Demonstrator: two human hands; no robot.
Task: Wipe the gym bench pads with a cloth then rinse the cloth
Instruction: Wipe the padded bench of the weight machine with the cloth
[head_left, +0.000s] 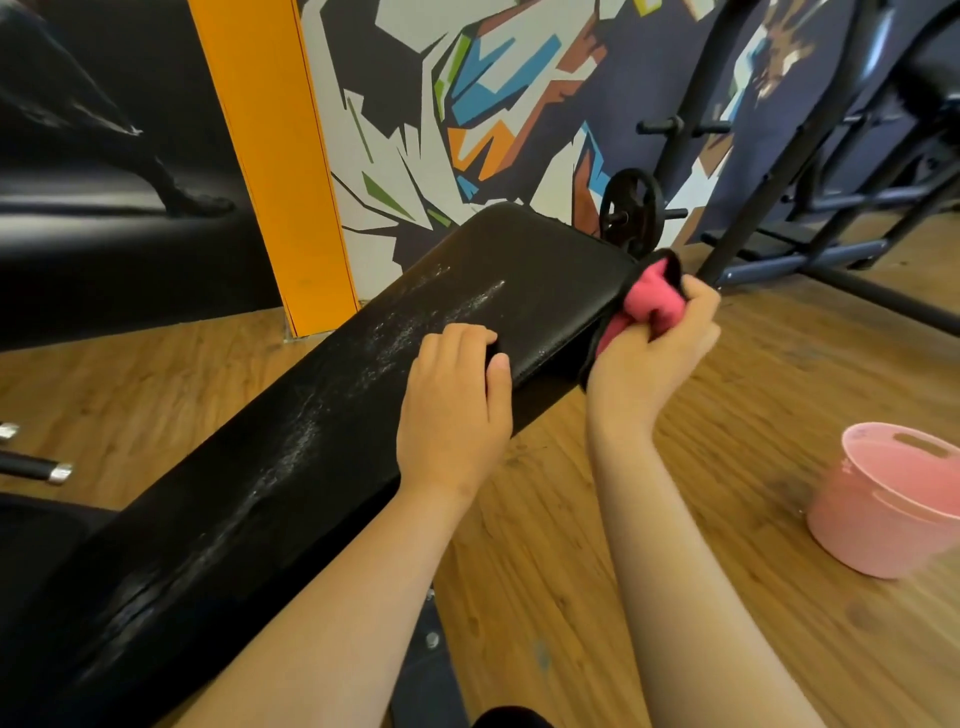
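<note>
A long black bench pad (291, 441) runs from the lower left up to the middle, with wet whitish streaks along its top. My left hand (454, 410) rests on the pad's right edge, fingers curled over the surface and thumb against the side. My right hand (657, 348) grips a bunched pink cloth (652, 299) with a dark edge, pressed against the pad's far right corner.
A pink bucket (893, 499) stands on the wood floor at the right. A black weight plate (631, 210) on a rack peg and dark metal frames (810, 244) lie beyond the pad. An orange pillar (275, 166) stands at the left, and dumbbell handles (36, 465) at the far left.
</note>
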